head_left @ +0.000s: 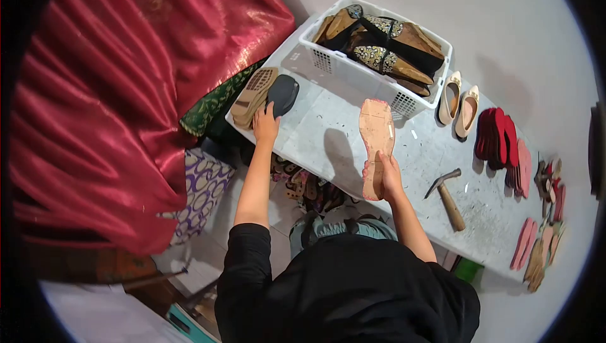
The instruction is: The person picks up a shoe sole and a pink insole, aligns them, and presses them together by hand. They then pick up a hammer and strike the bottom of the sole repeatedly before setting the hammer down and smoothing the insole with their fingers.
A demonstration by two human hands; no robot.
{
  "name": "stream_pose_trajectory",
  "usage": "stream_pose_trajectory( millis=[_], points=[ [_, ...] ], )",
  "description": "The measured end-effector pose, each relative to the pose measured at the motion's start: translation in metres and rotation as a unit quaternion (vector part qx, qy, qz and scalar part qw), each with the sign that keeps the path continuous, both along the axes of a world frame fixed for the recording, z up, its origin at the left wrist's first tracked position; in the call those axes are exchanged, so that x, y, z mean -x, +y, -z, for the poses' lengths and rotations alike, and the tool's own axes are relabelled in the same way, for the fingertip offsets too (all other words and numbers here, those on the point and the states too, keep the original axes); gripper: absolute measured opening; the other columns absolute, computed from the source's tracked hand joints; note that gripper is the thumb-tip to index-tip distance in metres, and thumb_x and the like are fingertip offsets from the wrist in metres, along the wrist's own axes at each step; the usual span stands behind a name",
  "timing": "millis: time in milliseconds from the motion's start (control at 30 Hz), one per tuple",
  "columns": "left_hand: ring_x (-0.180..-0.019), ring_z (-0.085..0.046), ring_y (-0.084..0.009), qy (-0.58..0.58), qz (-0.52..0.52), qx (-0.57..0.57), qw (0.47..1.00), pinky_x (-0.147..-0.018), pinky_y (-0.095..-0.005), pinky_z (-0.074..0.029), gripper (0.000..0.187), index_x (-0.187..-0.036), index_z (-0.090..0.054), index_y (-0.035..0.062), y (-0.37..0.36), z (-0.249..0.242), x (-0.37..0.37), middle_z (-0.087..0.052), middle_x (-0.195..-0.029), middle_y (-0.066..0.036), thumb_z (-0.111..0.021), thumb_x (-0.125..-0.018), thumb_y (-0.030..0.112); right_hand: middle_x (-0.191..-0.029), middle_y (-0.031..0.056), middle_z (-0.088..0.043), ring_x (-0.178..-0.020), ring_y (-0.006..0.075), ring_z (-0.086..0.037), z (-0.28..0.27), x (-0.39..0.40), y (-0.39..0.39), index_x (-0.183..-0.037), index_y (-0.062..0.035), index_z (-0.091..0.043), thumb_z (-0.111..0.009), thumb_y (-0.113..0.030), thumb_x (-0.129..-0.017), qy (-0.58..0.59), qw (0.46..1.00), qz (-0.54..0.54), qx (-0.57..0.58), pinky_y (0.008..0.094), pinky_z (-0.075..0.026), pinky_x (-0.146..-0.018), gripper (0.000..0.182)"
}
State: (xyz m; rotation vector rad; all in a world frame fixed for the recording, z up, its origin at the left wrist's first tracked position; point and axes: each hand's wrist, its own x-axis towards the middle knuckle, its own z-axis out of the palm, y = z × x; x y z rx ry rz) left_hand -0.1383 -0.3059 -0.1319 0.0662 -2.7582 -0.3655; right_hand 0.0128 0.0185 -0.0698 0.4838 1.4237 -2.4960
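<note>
A tan insole (377, 125) with pink edges is upright in my right hand (389, 177). The fingers are closed around its narrower lower part, above the table's near edge. My left hand (266, 125) rests at the table's left end, its fingers apart and touching the stacked shoe soles. Tan soles (254, 95) with a textured patch on top lie there in a pile. A dark black sole (282, 95) sits against their right side, partly under my left fingertips.
A white plastic basket (344, 65) full of shoes on wooden lasts stands at the back. A hammer (449, 204) lies right of my right hand. Cream flats (459, 106), red soles (495, 136) and pink soles (523, 242) line the right side. Red fabric (139, 90) hangs at left.
</note>
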Motion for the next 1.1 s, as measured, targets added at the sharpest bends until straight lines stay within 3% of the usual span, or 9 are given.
stream_pose_trajectory(
  millis=[33,100,400,467,567,700,867,933,1100],
  points=[
    [-0.105,-0.050,-0.0382,-0.001,0.017,0.000,1.000,-0.089,-0.0441,-0.041,0.049,-0.126,-0.048,0.0139,-0.004,0.004,0.007,-0.053,-0.114,-0.020,-0.065,-0.080,0.021,-0.073,0.0098,-0.058,-0.058,0.0196,-0.058,-0.003,-0.001,-0.009,-0.099,-0.0039,-0.048,-0.044,-0.029,-0.094,-0.001,1.000,0.017,0.000,0.0323,-0.050,-0.053,0.025],
    [-0.109,-0.048,-0.0353,-0.133,0.010,-0.059,0.989,-0.091,-0.0428,-0.041,0.048,-0.124,-0.049,0.0134,-0.013,0.008,0.016,-0.050,-0.119,-0.018,-0.065,-0.080,0.020,-0.072,0.0094,-0.057,-0.057,0.0204,-0.057,-0.008,-0.005,-0.028,-0.098,-0.0044,-0.048,-0.044,-0.029,-0.093,-0.027,0.997,0.071,0.009,0.0325,-0.049,-0.052,0.025],
    [-0.104,-0.049,-0.0379,-0.130,0.081,-0.036,0.988,-0.090,-0.0430,-0.041,0.043,-0.122,-0.049,0.0058,-0.024,0.009,0.021,-0.052,-0.111,-0.023,-0.059,-0.082,0.016,-0.072,0.0094,-0.058,-0.057,0.0200,-0.058,-0.009,0.001,-0.105,-0.097,-0.0047,-0.048,-0.045,-0.028,-0.093,-0.021,0.994,0.110,0.016,0.0324,-0.050,-0.052,0.024],
    [-0.100,-0.049,-0.0408,-0.029,0.100,-0.022,0.994,-0.089,-0.0448,-0.040,0.038,-0.121,-0.050,0.0064,-0.024,0.005,0.019,-0.052,-0.109,-0.026,-0.054,-0.084,0.015,-0.072,0.0095,-0.058,-0.058,0.0201,-0.058,-0.006,-0.003,-0.116,-0.098,-0.0048,-0.048,-0.044,-0.028,-0.093,-0.019,0.992,0.126,0.017,0.0324,-0.050,-0.053,0.024],
    [-0.102,-0.045,-0.0415,0.007,0.109,0.002,0.994,-0.089,-0.0473,-0.038,0.039,-0.121,-0.049,0.0039,-0.031,-0.006,0.019,-0.050,-0.108,-0.027,-0.053,-0.084,0.015,-0.073,0.0096,-0.058,-0.059,0.0202,-0.058,0.002,-0.008,-0.126,-0.099,-0.0051,-0.048,-0.044,-0.027,-0.093,-0.002,0.989,0.147,0.020,0.0324,-0.050,-0.054,0.023],
    [-0.104,-0.043,-0.0428,-0.106,0.120,0.033,0.986,-0.088,-0.0484,-0.039,0.037,-0.121,-0.045,0.0002,-0.036,0.005,0.026,-0.046,-0.108,-0.029,-0.047,-0.086,0.011,-0.074,0.0099,-0.059,-0.059,0.0204,-0.059,0.013,-0.022,-0.135,-0.101,-0.0052,-0.048,-0.044,-0.026,-0.093,-0.012,0.985,0.174,0.014,0.0327,-0.050,-0.054,0.023],
    [-0.103,-0.041,-0.0415,-0.106,0.112,0.057,0.986,-0.088,-0.0484,-0.039,0.033,-0.120,-0.039,-0.0010,-0.030,0.032,0.028,-0.042,-0.111,-0.027,-0.040,-0.089,0.009,-0.075,0.0099,-0.059,-0.060,0.0200,-0.059,0.020,-0.043,-0.145,-0.101,-0.0047,-0.048,-0.043,-0.025,-0.093,-0.015,0.982,0.187,0.009,0.0328,-0.051,-0.055,0.023],
    [-0.101,-0.042,-0.0421,-0.105,0.102,0.042,0.988,-0.086,-0.0504,-0.040,0.027,-0.114,-0.040,-0.0004,-0.031,0.029,0.030,-0.042,-0.109,-0.027,-0.039,-0.089,0.010,-0.075,0.0099,-0.060,-0.060,0.0197,-0.059,0.019,-0.053,-0.148,-0.101,-0.0045,-0.048,-0.044,-0.025,-0.093,-0.021,0.980,0.196,0.006,0.0327,-0.051,-0.055,0.023],
    [-0.101,-0.043,-0.0430,-0.126,0.090,0.079,0.985,-0.085,-0.0495,-0.042,0.027,-0.115,-0.039,-0.0006,-0.026,0.021,0.026,-0.041,-0.108,-0.025,-0.040,-0.090,0.010,-0.075,0.0102,-0.060,-0.061,0.0192,-0.059,0.020,-0.070,-0.152,-0.102,-0.0042,-0.047,-0.044,-0.023,-0.092,-0.039,0.979,0.199,-0.011,0.0324,-0.051,-0.055,0.022]
  ],
)
